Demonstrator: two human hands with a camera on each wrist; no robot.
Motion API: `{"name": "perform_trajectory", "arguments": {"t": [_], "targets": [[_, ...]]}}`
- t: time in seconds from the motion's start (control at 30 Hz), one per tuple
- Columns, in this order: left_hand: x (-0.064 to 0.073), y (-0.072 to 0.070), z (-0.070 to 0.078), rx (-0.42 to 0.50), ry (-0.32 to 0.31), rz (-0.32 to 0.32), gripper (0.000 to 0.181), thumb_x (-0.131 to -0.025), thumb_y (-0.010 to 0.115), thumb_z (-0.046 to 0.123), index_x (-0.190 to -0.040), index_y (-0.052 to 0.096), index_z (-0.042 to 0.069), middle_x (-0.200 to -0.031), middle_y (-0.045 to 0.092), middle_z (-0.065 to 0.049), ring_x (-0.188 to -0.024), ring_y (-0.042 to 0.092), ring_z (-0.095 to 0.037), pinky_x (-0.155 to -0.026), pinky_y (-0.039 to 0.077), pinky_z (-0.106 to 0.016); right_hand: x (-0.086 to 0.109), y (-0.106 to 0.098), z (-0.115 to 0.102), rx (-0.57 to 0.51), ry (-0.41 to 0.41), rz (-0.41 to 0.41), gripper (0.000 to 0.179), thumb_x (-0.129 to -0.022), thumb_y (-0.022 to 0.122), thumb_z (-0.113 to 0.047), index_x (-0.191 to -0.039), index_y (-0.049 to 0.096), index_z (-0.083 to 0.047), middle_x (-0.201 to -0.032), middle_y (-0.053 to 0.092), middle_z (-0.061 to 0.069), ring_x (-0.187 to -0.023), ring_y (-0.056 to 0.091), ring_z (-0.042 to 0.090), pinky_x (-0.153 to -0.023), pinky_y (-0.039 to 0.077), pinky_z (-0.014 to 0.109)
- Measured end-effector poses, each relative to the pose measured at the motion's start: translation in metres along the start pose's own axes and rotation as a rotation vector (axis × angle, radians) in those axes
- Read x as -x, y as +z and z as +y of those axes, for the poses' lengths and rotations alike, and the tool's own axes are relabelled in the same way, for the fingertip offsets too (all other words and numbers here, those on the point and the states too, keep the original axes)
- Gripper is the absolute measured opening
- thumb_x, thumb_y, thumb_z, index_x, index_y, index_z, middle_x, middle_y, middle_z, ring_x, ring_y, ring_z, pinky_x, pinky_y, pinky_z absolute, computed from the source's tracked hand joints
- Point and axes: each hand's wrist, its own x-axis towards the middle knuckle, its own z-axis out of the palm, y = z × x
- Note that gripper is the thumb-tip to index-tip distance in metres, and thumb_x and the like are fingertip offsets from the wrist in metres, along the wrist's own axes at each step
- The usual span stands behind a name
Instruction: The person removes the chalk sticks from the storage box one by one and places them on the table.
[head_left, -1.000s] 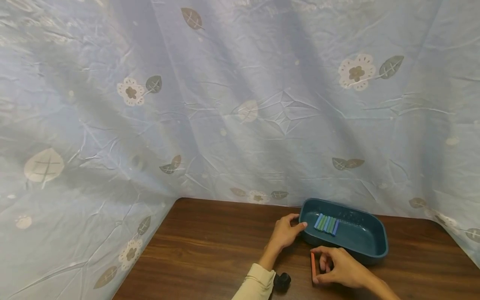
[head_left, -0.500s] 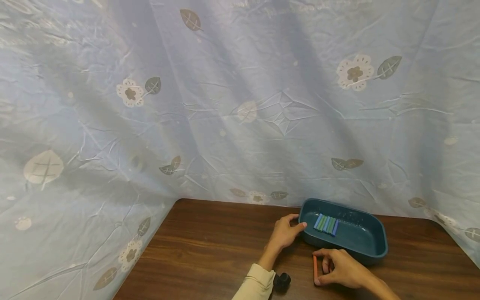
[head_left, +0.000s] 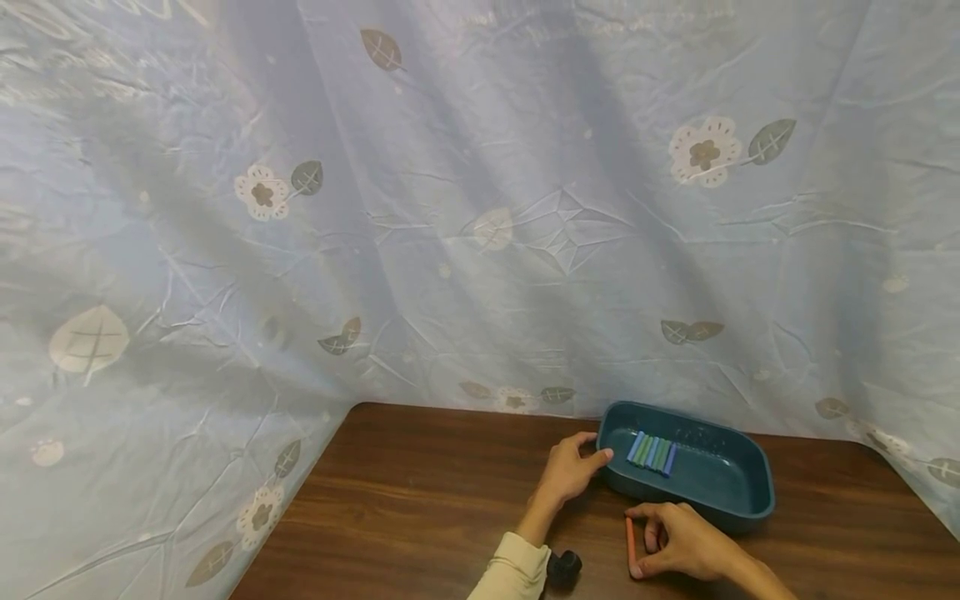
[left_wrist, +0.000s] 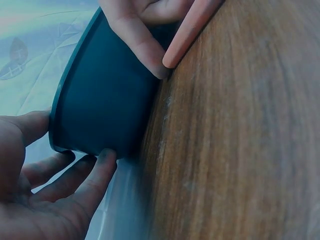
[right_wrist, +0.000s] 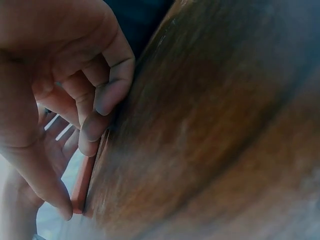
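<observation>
A dark teal plastic tub [head_left: 712, 477] stands on the table near the back right. Inside, at its left end, lies a neat row of several blue and green chalk sticks [head_left: 652, 453]. My left hand [head_left: 570, 468] holds the tub's left end, thumb at the rim; the left wrist view shows its fingertips against the outer wall [left_wrist: 100, 95]. In front of the tub, my right hand [head_left: 684, 540] holds an orange-red chalk stick [head_left: 631, 543] lengthwise between thumb and index finger at its two ends. The stick is at the tabletop, seen closely in the right wrist view [right_wrist: 82, 187].
A small black object [head_left: 564, 568] lies beside the left sleeve [head_left: 513, 565] on the brown wood-grain table [head_left: 420, 492]. Pale patterned cloth [head_left: 480, 275] hangs behind the table and along its left side.
My right hand has shifted the orange-red chalk stick slightly to the right, and the dark shadow beside it has narrowed. My left hand stays on the tub.
</observation>
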Motion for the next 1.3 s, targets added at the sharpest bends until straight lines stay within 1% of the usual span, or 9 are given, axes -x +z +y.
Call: {"name": "perform_trajectory", "arguments": {"t": [0.2, 0.37, 0.63, 0.77, 0.87, 0.97, 1.1, 1.3], "targets": [[0.001, 0.001, -0.001, 0.029, -0.011, -0.008, 0.050, -0.101, 0.077, 0.029, -0.141, 0.067, 0.001, -0.112, 0.082, -0.014, -0.084, 0.081, -0.020, -0.072, 0.065, -0.026, 0.001, -0.001, -0.002, -0.002, 0.004, -0.001, 0.080, -0.087, 0.091, -0.035, -0.141, 0.059, 0.015, -0.079, 0.066, -0.006, -0.062, 0.054, 0.000, -0.054, 0.047, 0.021], [0.000, 0.001, 0.000, 0.033, -0.016, -0.014, 0.050, -0.101, 0.077, 0.029, -0.141, 0.067, 0.001, -0.117, 0.081, -0.014, -0.085, 0.081, -0.018, -0.072, 0.065, -0.024, 0.005, -0.004, -0.008, 0.003, 0.004, 0.010, 0.076, -0.088, 0.090, -0.033, -0.140, 0.060, 0.013, -0.079, 0.066, -0.007, -0.063, 0.054, 0.000, -0.055, 0.046, 0.021], [-0.001, 0.001, 0.000, 0.028, -0.013, -0.008, 0.048, -0.101, 0.077, 0.030, -0.140, 0.069, 0.002, -0.115, 0.081, -0.015, -0.085, 0.081, -0.022, -0.070, 0.064, -0.025, 0.008, -0.014, -0.027, 0.022, -0.048, 0.035, 0.076, -0.090, 0.088, -0.035, -0.143, 0.059, 0.012, -0.083, 0.065, -0.010, -0.064, 0.054, -0.001, -0.055, 0.048, 0.022], [-0.001, 0.002, -0.001, 0.030, -0.015, -0.003, 0.048, -0.100, 0.078, 0.029, -0.138, 0.069, 0.001, -0.111, 0.082, -0.013, -0.083, 0.081, -0.022, -0.068, 0.062, -0.024, 0.008, -0.020, -0.030, 0.055, -0.079, 0.071, 0.074, -0.091, 0.087, -0.036, -0.143, 0.060, 0.010, -0.086, 0.065, -0.010, -0.065, 0.053, -0.003, -0.056, 0.048, 0.021], [0.000, 0.002, -0.002, 0.033, -0.020, 0.002, 0.047, -0.100, 0.078, 0.029, -0.137, 0.070, 0.001, -0.105, 0.083, -0.012, -0.081, 0.080, -0.020, -0.066, 0.061, -0.022, 0.009, -0.023, -0.031, 0.069, -0.111, 0.103, 0.071, -0.092, 0.087, -0.035, -0.142, 0.061, 0.009, -0.086, 0.065, -0.012, -0.066, 0.054, -0.004, -0.056, 0.049, 0.021], [0.000, 0.002, -0.003, 0.035, -0.017, 0.003, 0.047, -0.100, 0.079, 0.029, -0.137, 0.070, 0.001, -0.103, 0.083, -0.011, -0.081, 0.080, -0.020, -0.066, 0.060, -0.022, 0.010, -0.028, -0.032, 0.074, -0.129, 0.129, 0.070, -0.093, 0.086, -0.035, -0.142, 0.062, 0.008, -0.085, 0.064, -0.013, -0.067, 0.055, -0.003, -0.058, 0.050, 0.022], [0.000, 0.002, -0.002, 0.025, -0.007, 0.000, 0.048, -0.100, 0.078, 0.029, -0.138, 0.070, 0.000, -0.104, 0.083, -0.012, -0.083, 0.081, -0.023, -0.066, 0.062, -0.023, 0.010, -0.037, -0.035, 0.087, -0.115, 0.157, 0.068, -0.094, 0.085, -0.035, -0.143, 0.061, 0.006, -0.085, 0.064, -0.013, -0.070, 0.056, -0.002, -0.063, 0.049, 0.022], [0.000, 0.001, -0.002, 0.025, -0.004, -0.003, 0.048, -0.100, 0.078, 0.029, -0.139, 0.069, 0.001, -0.107, 0.083, -0.013, -0.084, 0.081, -0.022, -0.068, 0.064, -0.026, 0.010, -0.050, -0.034, 0.085, -0.105, 0.211, 0.061, -0.096, 0.083, -0.030, -0.143, 0.062, 0.003, -0.090, 0.066, -0.009, -0.076, 0.060, 0.000, -0.063, 0.051, 0.023]]}}
